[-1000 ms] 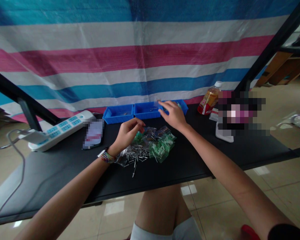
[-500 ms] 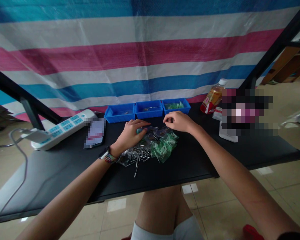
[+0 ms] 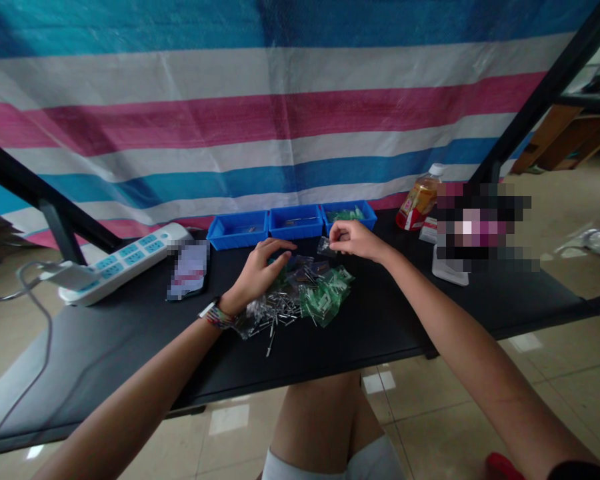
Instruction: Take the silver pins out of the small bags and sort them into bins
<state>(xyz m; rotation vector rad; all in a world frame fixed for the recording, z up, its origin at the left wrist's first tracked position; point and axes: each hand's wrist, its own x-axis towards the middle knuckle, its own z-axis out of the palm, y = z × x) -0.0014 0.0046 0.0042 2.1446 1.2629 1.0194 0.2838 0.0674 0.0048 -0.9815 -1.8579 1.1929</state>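
The right hand (image 3: 356, 240) has come up off the heap of small bags (image 3: 300, 293) since half a second ago, and it now pinches one small clear bag (image 3: 325, 247) between thumb and fingertips, holding it just above the far edge of the heap and short of the blue trays. A second ago that hand was stretched out over the middle blue tray (image 3: 296, 222); then it dropped to the heap, and now it lifts with a bag in it. From that I judge a sorting round is under way, one bag picked and not yet placed anywhere.

The left hand (image 3: 260, 270) has hardly moved. It lies on the near-left part of the heap, fingers loosely spread and curved over the bags, gripping nothing that I can make out.

The worktop (image 3: 105, 347) is black and matte. Three blue trays sit in a row at its back edge, the right blue tray (image 3: 350, 215) holding green bags. A white power strip (image 3: 125, 257) lies to the left, a drink bottle (image 3: 420, 200) stands to the right. Behind hangs a striped tarpaulin (image 3: 280, 113), and the floor (image 3: 555, 393) is pale tile.
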